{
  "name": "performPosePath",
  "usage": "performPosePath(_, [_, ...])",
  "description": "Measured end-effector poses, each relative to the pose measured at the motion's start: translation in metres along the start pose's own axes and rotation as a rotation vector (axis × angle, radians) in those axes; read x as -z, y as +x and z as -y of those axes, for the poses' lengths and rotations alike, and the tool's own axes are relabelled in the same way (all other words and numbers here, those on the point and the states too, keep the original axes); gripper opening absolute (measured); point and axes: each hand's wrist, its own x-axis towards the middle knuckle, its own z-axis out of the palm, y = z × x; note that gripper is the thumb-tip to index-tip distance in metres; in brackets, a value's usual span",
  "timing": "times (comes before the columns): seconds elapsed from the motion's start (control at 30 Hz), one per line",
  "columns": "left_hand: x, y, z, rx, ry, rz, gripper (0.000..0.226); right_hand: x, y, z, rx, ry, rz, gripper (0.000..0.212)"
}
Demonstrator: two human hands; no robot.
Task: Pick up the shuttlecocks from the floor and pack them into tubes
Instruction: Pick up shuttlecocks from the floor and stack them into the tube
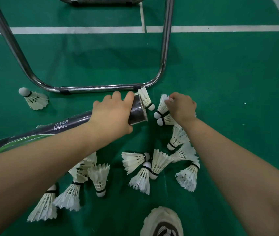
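My left hand point(113, 113) grips a long black shuttlecock tube point(67, 124) near its open mouth, which points right. My right hand point(181, 106) pinches the feathers of a white shuttlecock point(161, 106) just right of the tube mouth, cork pointing down-left. A second shuttlecock point(165, 121) lies directly under it. Another shuttlecock point(146, 98) lies by the tube mouth against the metal frame. Several white shuttlecocks point(140, 171) lie scattered on the green floor below my arms. One more shuttlecock point(33, 99) rests alone at the left.
A chrome tubular frame point(99, 88) stands on the floor just beyond my hands, its legs rising left and right. White court lines point(77, 29) cross the green floor farther away. A white shoe point(162, 222) shows at the bottom edge.
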Motion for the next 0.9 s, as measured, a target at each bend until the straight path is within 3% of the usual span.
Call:
performPosePath(0.17, [0.001, 0.001, 0.002, 0.010, -0.020, 0.021, 0.080, 0.021, -0.011, 0.012, -0.058, 0.449, -0.055, 0.016])
performPosePath(0.33, [0.002, 0.001, 0.001, 0.015, -0.026, 0.033, 0.082, 0.050, -0.057, 0.033, -0.054, 0.894, -0.100, 0.025])
performPosePath(0.57, [0.002, -0.007, 0.003, 0.015, -0.026, 0.018, 0.079, 0.054, -0.081, 0.049, 0.015, 0.991, -0.051, 0.022])
performPosePath(0.67, [0.004, -0.008, 0.005, 0.024, -0.027, -0.003, 0.079, 0.053, -0.087, 0.059, 0.066, 0.942, 0.121, 0.022])
performPosePath(0.9, [0.011, -0.013, -0.004, -0.007, -0.044, -0.017, 0.077, 0.060, -0.089, 0.068, 0.172, 0.846, 0.739, 0.039])
